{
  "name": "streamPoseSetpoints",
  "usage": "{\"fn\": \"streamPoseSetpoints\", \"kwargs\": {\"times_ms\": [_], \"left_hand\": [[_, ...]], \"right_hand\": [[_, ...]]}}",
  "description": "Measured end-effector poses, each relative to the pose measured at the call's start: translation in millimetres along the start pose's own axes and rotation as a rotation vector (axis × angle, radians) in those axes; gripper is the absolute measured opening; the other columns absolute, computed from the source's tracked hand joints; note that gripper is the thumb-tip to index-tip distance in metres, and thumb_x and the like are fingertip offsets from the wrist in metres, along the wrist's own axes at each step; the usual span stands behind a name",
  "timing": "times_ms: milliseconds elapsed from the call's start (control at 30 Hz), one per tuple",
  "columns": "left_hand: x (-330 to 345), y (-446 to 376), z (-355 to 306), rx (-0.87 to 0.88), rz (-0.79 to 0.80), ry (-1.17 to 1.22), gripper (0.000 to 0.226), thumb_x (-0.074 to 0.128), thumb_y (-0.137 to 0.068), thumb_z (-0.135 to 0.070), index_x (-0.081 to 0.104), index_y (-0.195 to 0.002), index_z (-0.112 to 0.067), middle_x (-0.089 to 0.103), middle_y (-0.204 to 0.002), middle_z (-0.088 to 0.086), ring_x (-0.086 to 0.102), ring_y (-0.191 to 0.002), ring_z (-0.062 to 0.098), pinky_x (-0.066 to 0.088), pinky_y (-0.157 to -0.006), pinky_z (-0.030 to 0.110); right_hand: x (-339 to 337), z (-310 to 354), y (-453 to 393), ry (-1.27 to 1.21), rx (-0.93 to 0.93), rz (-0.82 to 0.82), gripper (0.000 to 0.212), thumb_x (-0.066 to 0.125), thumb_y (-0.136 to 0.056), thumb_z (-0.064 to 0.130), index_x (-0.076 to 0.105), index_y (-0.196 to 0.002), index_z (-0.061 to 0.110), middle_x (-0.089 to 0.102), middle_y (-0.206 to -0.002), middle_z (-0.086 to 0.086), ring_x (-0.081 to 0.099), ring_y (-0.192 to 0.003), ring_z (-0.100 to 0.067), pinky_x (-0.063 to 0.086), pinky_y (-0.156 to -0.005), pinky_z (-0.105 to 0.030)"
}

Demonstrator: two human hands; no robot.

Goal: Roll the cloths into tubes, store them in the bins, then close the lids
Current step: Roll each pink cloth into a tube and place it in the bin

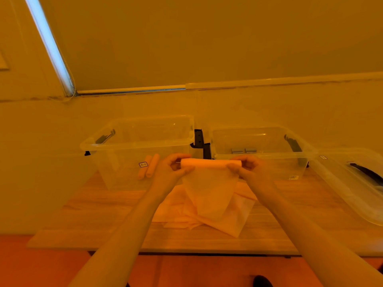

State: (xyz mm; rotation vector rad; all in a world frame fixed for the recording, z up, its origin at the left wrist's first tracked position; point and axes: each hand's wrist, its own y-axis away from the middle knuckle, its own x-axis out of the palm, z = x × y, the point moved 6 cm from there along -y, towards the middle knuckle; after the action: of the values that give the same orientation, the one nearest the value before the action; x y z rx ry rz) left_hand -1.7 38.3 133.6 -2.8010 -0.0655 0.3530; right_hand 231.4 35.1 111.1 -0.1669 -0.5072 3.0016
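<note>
I hold a pale cloth (209,189) in the air above the table, its top edge wound into a tube (211,162). My left hand (174,168) grips the tube's left end and my right hand (246,168) grips its right end; the loose part hangs down between them. Under it lies a pile of flat cloths (238,214). The left clear bin (103,141) stands open with two rolled cloths (148,166) inside. The right clear bin (269,156) is open too, with two small grey rolls (243,150) in it.
A clear lid (352,183) with a dark latch lies at the table's right end. A dark bracket (202,145) stands between the bins. The wooden table (99,224) ends close to me, with red floor below. A wall and window blind rise behind the bins.
</note>
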Motion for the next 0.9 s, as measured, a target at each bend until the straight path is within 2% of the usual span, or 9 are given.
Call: {"fn": "streamPoseSetpoints", "kwargs": {"times_ms": [167, 333, 533, 633, 700, 767, 900], "left_hand": [[0.3, -0.6, 0.4, 0.007, 0.005, 0.016, 0.026, 0.069, -0.084, -0.009, 0.066, -0.109, -0.014, 0.061, -0.095, -0.012, 0.060, -0.074, -0.016, 0.049, -0.062, 0.007], [0.1, -1.6, -1.1, 0.001, 0.001, 0.006, 0.025, 0.071, -0.082, -0.014, 0.067, -0.105, -0.021, 0.062, -0.096, -0.016, 0.061, -0.082, -0.005, 0.051, -0.064, 0.009], [1.6, -6.2, -3.4, -0.009, 0.015, 0.032, 0.024, 0.072, -0.081, -0.015, 0.066, -0.100, -0.029, 0.066, -0.105, -0.008, 0.062, -0.096, 0.006, 0.054, -0.070, 0.018], [3.8, -6.6, -5.3, -0.007, 0.007, -0.019, 0.017, 0.069, -0.084, -0.020, 0.065, -0.098, -0.028, 0.065, -0.099, -0.009, 0.061, -0.091, 0.004, 0.052, -0.063, 0.014], [4.8, -6.6, -7.3, -0.001, -0.009, -0.030, 0.014, 0.068, -0.085, -0.021, 0.064, -0.094, -0.030, 0.064, -0.096, -0.012, 0.061, -0.088, 0.003, 0.051, -0.060, 0.013], [5.8, -7.0, -8.7, 0.004, -0.011, -0.025, 0.014, 0.069, -0.085, -0.020, 0.064, -0.093, -0.030, 0.064, -0.095, -0.013, 0.061, -0.088, 0.002, 0.050, -0.062, 0.014], [5.9, -5.1, -9.9, 0.013, 0.008, 0.048, 0.022, 0.073, -0.081, -0.016, 0.067, -0.095, -0.031, 0.065, -0.096, -0.015, 0.062, -0.083, -0.006, 0.051, -0.064, 0.012]], "right_hand": [[0.2, 2.3, -0.2, -0.017, 0.025, -0.007, 0.031, 0.072, -0.081, 0.009, 0.062, -0.108, 0.020, 0.063, -0.105, 0.006, 0.063, -0.093, -0.008, 0.057, -0.069, -0.022], [-1.9, 8.9, -2.0, 0.022, 0.002, -0.029, 0.023, 0.071, -0.083, 0.015, 0.063, -0.104, 0.018, 0.064, -0.101, 0.004, 0.063, -0.090, -0.009, 0.055, -0.064, -0.019], [-7.6, 9.9, -2.7, 0.014, 0.001, -0.040, 0.019, 0.068, -0.087, 0.022, 0.066, -0.102, 0.010, 0.068, -0.101, -0.006, 0.065, -0.091, -0.020, 0.055, -0.070, -0.025], [-8.5, 12.1, -2.7, -0.059, 0.017, -0.007, 0.022, 0.068, -0.086, 0.017, 0.064, -0.108, 0.015, 0.066, -0.110, -0.003, 0.065, -0.098, -0.018, 0.057, -0.075, -0.028], [-8.3, 14.2, -2.8, -0.078, 0.025, 0.014, 0.030, 0.070, -0.083, 0.010, 0.063, -0.112, 0.015, 0.064, -0.112, -0.001, 0.064, -0.099, -0.015, 0.057, -0.072, -0.024], [-9.5, 16.3, -3.5, -0.049, 0.015, 0.009, 0.029, 0.071, -0.081, 0.007, 0.064, -0.109, 0.013, 0.065, -0.109, -0.002, 0.064, -0.097, -0.013, 0.056, -0.068, -0.020], [-11.3, 17.4, -4.9, -0.021, 0.011, -0.006, 0.022, 0.071, -0.082, 0.013, 0.065, -0.103, 0.012, 0.067, -0.101, 0.000, 0.065, -0.090, -0.014, 0.055, -0.065, -0.021]]}}
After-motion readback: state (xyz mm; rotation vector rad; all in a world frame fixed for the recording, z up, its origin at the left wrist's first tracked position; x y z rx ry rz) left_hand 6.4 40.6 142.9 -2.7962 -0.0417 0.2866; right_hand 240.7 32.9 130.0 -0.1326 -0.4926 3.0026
